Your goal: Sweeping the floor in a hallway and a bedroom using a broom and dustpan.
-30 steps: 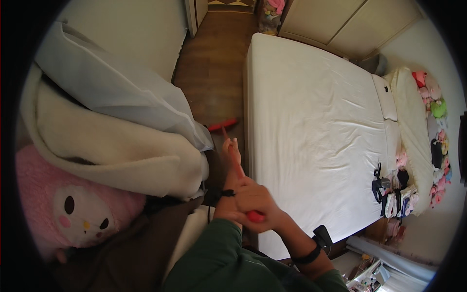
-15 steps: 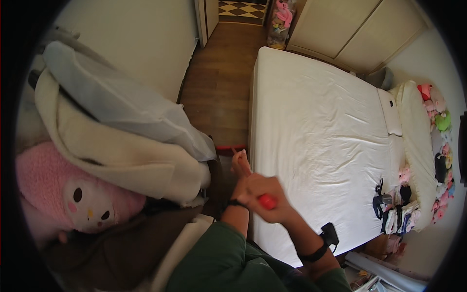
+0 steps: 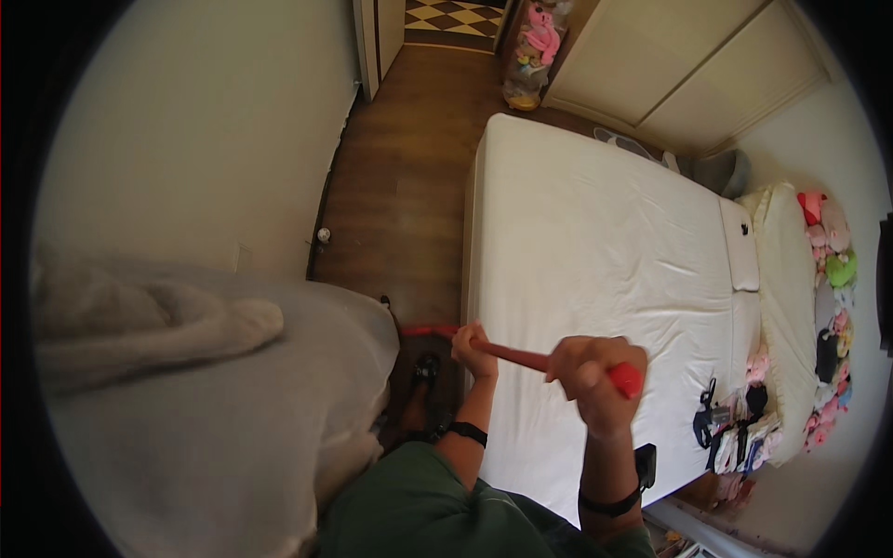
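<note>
Both hands were on it! From my distant post I had the red pole (image 3: 512, 355) slanting across the bed's (image 3: 595, 232) left edge, its cap end (image 3: 625, 379) near and right, its red head (image 3: 428, 330) low in the narrow strip of floor (image 3: 400, 186) between bed and grey draped cover (image 3: 349, 358). The head was blurred, so I couldn't call its contact with the boards.

How to play it well? My judgement: let the left hand (image 3: 474, 353) guide, let the right hand (image 3: 595, 377) push and pull, and keep the strokes short. The gap was tight (cover on the left, mattress on the right, and a dark shoe (image 3: 425, 365) just beside the head), so I reckoned a flat, controlled head would beat a wide swing. A lower cap end might have helped too.

Now the pose! The left arm reached far, its fingers curled round the shaft nearer the head, a black band (image 3: 470, 432) at the wrist. The right forearm stood steeply, raised over the bed, its fist closed round the upper shaft with the cap poking out. 2 grips, well apart on 1 pole, and both looked firm to me.
</note>
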Tool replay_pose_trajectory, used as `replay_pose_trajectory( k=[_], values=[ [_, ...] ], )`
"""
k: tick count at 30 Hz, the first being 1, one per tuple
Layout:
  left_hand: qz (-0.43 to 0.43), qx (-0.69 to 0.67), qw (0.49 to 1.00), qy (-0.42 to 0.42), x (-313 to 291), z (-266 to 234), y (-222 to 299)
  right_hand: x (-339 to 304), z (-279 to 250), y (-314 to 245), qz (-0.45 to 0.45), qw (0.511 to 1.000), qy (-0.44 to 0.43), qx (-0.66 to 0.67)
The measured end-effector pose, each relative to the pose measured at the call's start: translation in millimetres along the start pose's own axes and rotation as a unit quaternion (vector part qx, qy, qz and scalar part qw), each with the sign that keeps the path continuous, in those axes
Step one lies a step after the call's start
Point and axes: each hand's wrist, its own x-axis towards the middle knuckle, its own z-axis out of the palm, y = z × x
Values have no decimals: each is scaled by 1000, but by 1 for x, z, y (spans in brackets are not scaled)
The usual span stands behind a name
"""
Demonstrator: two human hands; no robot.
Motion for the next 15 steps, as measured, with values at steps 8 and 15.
replay_pose_trajectory(
  k=[8,15],
  values=[
    [-69,32,997,-10,147,89,-51,107,37,94,31,985,-165,-45],
    [-46,27,997,-55,210,134,-27,170,30,92,-53,986,-150,-58]
  ],
)
